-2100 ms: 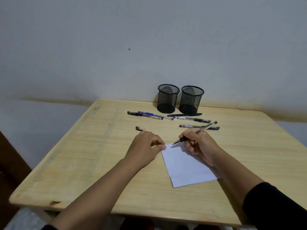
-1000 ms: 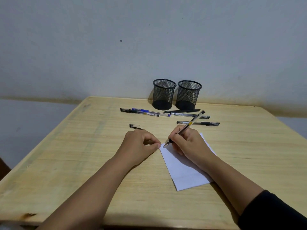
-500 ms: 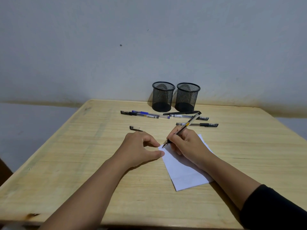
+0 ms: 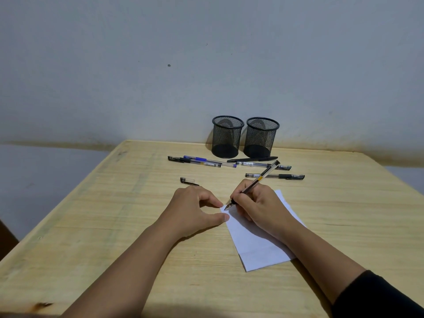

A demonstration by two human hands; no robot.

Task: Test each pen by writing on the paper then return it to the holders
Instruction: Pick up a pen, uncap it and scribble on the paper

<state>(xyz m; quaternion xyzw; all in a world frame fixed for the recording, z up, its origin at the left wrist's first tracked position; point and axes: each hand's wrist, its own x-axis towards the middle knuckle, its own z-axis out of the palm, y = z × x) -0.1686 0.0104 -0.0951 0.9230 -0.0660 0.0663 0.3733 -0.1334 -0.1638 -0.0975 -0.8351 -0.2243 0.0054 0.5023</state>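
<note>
While the right hand [image 4: 259,206] grips it, the pen [image 4: 257,181] slants tip-down-left.

Right hand [image 4: 259,208] covers the middle of the paper [image 4: 257,246]; any ink marks there unreadable. Print on the pens [image 4: 274,176] too small to read. Sleeve [image 4: 378,297] cut off at bottom-right edge.

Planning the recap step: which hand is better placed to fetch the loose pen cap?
Left. The left hand lies just in front of the pen cap, only steadying the paper; the right hand holds the pen.
</note>
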